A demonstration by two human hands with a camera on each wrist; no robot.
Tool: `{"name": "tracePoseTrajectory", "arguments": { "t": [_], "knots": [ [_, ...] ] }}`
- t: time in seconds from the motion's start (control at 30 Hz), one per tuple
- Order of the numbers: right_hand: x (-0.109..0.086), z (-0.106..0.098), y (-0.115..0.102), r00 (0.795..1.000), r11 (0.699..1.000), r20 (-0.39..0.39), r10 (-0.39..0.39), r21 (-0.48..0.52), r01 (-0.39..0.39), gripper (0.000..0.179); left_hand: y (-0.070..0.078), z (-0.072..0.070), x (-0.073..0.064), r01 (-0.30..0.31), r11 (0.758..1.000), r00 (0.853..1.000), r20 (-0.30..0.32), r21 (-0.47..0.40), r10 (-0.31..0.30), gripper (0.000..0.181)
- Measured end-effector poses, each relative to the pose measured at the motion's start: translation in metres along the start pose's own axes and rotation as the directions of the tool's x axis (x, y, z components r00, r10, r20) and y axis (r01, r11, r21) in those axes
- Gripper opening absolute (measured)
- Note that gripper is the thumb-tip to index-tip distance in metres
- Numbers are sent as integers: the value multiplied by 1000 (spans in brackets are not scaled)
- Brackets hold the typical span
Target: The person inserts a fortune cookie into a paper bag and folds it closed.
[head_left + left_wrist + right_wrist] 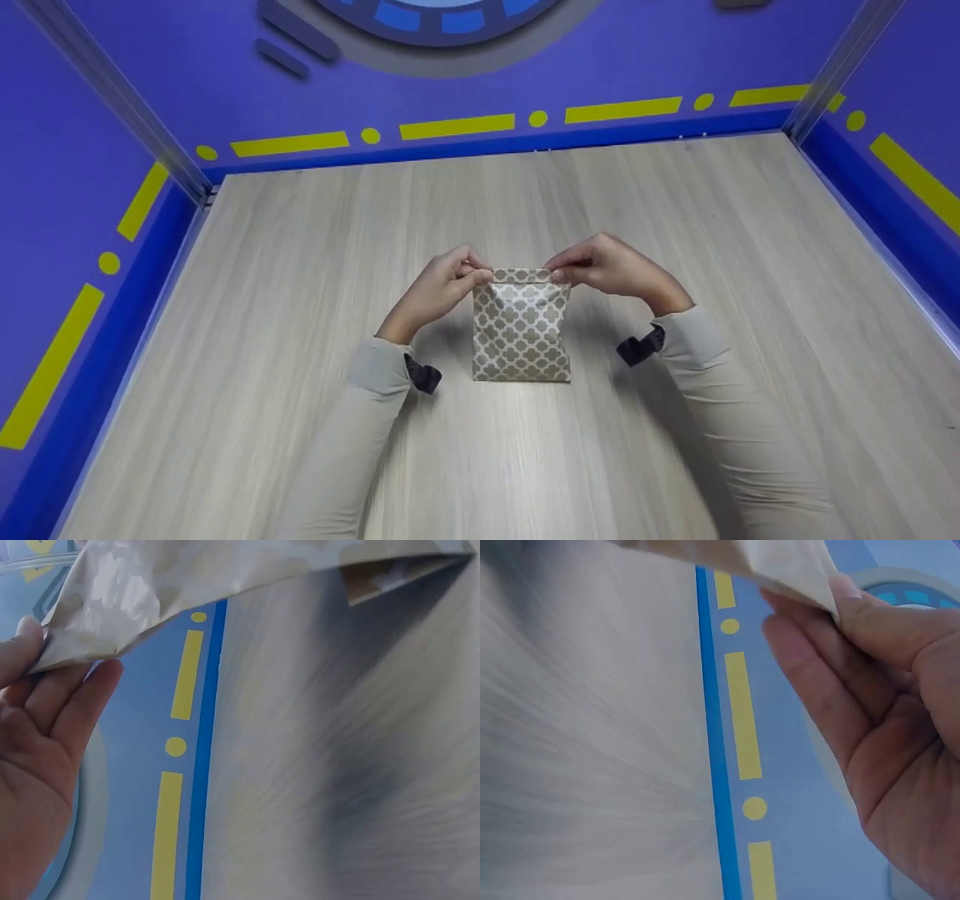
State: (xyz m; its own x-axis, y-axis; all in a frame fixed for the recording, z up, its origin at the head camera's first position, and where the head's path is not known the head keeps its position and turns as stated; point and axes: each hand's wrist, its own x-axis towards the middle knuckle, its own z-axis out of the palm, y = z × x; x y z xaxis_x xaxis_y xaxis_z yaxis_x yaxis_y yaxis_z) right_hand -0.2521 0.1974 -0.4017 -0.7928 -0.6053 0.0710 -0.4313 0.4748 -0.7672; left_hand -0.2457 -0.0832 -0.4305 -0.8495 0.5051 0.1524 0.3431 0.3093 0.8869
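Observation:
A small paper bag [521, 330] with a white lattice pattern on tan is in the middle of the head view, its top edge folded over into a narrow flap. My left hand [442, 289] pinches the left end of that fold between thumb and fingers. At the right end, my right hand [619, 266] pinches the fold the same way. The left wrist view has the bag [127, 592] slanting up from the fingers, with a side crease at its lower end. In the right wrist view, a corner of the bag [795, 570] sits between thumb and fingertips.
The bag is over a pale wood-grain table [337, 225]. Purple panels [450, 97] with yellow dashes and dots border the table at the back and both sides. A small black wrist camera [424, 375] sits at the left cuff, another camera [637, 349] at the right.

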Motion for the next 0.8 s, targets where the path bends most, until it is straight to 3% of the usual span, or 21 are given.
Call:
{"name": "tracePoseTrajectory", "arguments": {
  "t": [0.17,0.27,0.47,0.63,0.8],
  "knots": [
    [0,1,2,1000,1000,-17,-1,6,1,19,-2,3,0,-24,998,991,-129,50,31,15],
    [-1,1,3,998,1000,-52,20,7,-20,19,-4,3,1,-48,999,979,-199,22,52,13],
    [0,3,5,989,996,-122,86,1,-87,16,-9,6,1,-54,998,964,-260,42,63,13],
    [2,8,8,978,992,-161,130,10,-130,17,-14,9,2,2,999,957,-289,53,13,16],
    [4,9,12,966,980,-168,197,50,-192,20,-19,12,5,74,995,934,-345,-69,-94,14]
  ]
}}
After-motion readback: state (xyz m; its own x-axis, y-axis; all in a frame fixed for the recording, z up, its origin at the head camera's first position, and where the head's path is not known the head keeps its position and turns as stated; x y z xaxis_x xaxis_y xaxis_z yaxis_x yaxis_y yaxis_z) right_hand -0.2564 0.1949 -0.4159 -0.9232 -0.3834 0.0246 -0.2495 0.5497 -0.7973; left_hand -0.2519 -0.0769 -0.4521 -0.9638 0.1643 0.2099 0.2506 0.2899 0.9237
